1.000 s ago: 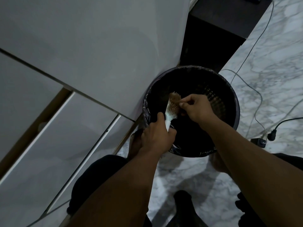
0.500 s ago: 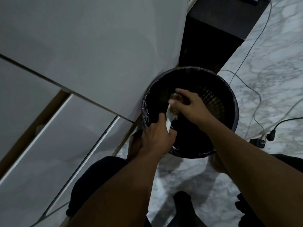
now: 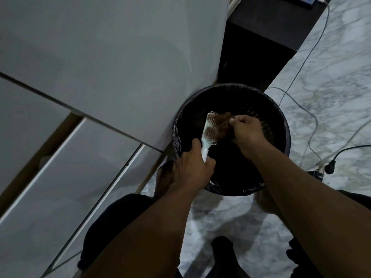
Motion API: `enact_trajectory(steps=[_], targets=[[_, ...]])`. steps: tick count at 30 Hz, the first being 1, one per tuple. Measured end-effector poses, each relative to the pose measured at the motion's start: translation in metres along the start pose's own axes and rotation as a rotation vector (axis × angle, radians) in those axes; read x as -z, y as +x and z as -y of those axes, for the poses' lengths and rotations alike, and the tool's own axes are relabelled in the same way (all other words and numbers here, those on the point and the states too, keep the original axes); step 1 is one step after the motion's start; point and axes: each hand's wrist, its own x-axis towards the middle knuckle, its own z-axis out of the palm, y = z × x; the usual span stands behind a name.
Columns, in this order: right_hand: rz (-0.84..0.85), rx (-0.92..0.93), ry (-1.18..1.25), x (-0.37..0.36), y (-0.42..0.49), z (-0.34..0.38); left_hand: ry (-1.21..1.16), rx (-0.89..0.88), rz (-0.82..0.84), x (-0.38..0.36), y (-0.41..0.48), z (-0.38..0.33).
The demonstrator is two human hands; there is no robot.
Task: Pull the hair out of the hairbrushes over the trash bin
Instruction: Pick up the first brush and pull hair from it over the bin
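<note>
A white hairbrush (image 3: 208,133) is held over the round black trash bin (image 3: 281,121), bristles facing right. My left hand (image 3: 192,165) grips its handle at the bin's near left rim. A brown clump of hair (image 3: 222,126) stretches from the bristles to the right. My right hand (image 3: 246,129) pinches that clump beside the brush head, fingers curled, over the middle of the bin. The bin has a black bag liner and a mesh wall.
White cabinet fronts (image 3: 100,67) fill the left side, close against the bin. A dark unit (image 3: 259,41) stands behind it. Cables and a black plug (image 3: 329,164) lie on the marble floor (image 3: 331,81) at the right. My knees and feet show below.
My right hand went over the brush head, then drew back to the right with a clump of hair that now stands out from the bristles. The left hand kept its hold.
</note>
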Motion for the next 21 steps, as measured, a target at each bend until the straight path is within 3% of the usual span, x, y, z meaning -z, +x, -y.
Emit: enact_trajectory(steps=[7,13,17,21], targets=[[0.238,0.410,-0.464,-0.002,-0.013,0.008,-0.002,-0.004,-0.010,-0.002,0.001,0.001],[0.426,0.266,-0.430,0.005,-0.009,0.002,-0.030,0.040,-0.024,-0.001,0.004,0.004],[0.238,0.205,-0.255,0.006,-0.006,0.004,-0.012,0.002,-0.002,-0.002,0.003,0.004],[0.192,0.134,-0.119,0.010,-0.007,0.015,0.010,0.004,0.045,-0.003,0.003,0.004]])
